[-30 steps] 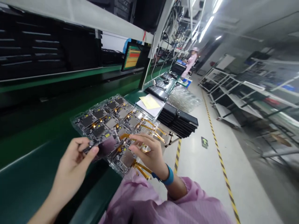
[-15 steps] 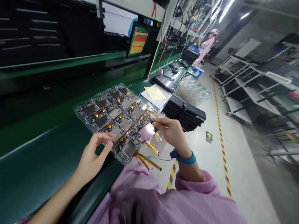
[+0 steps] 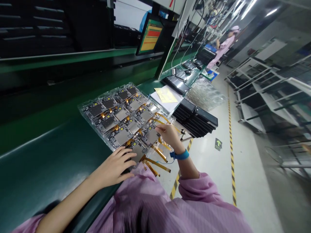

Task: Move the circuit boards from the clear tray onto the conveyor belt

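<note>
Left hand (image 3: 113,169) spread over clear tray's (image 3: 85,113) near edge; right hand (image 3: 170,136) pinching circuit board (image 3: 150,136) by its corner

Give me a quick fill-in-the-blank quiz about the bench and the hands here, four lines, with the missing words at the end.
1. The boards lie in a clear tray on a dark ____ bench.
2. The hand that is spread out at the tray's edge is the ____ hand.
3. The right hand has a ____ wristband.
4. The sheet on top of the white paper is ____.

Missing words: green; left; blue; yellow.
</note>
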`<action>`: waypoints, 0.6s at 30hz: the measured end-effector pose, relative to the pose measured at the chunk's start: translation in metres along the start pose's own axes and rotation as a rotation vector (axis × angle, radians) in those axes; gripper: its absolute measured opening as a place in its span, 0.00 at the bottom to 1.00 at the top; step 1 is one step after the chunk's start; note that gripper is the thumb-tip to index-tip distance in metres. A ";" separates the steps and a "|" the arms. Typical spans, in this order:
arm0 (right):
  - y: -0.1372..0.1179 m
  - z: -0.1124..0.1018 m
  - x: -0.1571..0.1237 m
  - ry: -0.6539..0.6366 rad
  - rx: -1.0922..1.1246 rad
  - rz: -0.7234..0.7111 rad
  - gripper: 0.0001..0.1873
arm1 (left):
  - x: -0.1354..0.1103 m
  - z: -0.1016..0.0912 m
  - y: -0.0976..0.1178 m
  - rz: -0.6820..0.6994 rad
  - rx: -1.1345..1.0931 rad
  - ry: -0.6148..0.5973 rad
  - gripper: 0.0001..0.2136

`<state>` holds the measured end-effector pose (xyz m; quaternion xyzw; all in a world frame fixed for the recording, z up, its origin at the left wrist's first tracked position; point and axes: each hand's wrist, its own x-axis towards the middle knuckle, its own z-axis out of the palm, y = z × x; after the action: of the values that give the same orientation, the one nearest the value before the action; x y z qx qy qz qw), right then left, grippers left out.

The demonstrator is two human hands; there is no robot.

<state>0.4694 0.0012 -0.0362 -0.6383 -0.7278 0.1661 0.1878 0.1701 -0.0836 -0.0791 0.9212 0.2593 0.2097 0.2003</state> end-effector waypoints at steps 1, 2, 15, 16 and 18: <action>-0.001 0.001 0.000 0.000 0.005 0.000 0.13 | 0.000 0.001 -0.001 0.007 0.006 0.000 0.11; -0.002 0.002 -0.001 0.001 0.008 0.004 0.14 | -0.001 0.002 -0.002 0.014 0.013 0.003 0.11; -0.017 0.016 -0.007 0.012 0.072 0.074 0.02 | 0.000 0.009 -0.006 0.028 0.035 0.013 0.09; -0.019 0.016 -0.008 0.020 0.046 0.071 0.03 | 0.000 0.009 -0.006 0.027 0.036 0.011 0.09; -0.024 0.016 -0.013 0.063 -0.045 0.050 0.04 | 0.000 0.009 -0.006 0.027 0.040 0.007 0.09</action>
<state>0.4421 -0.0150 -0.0390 -0.6653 -0.7088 0.1342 0.1922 0.1722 -0.0817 -0.0898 0.9278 0.2515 0.2102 0.1781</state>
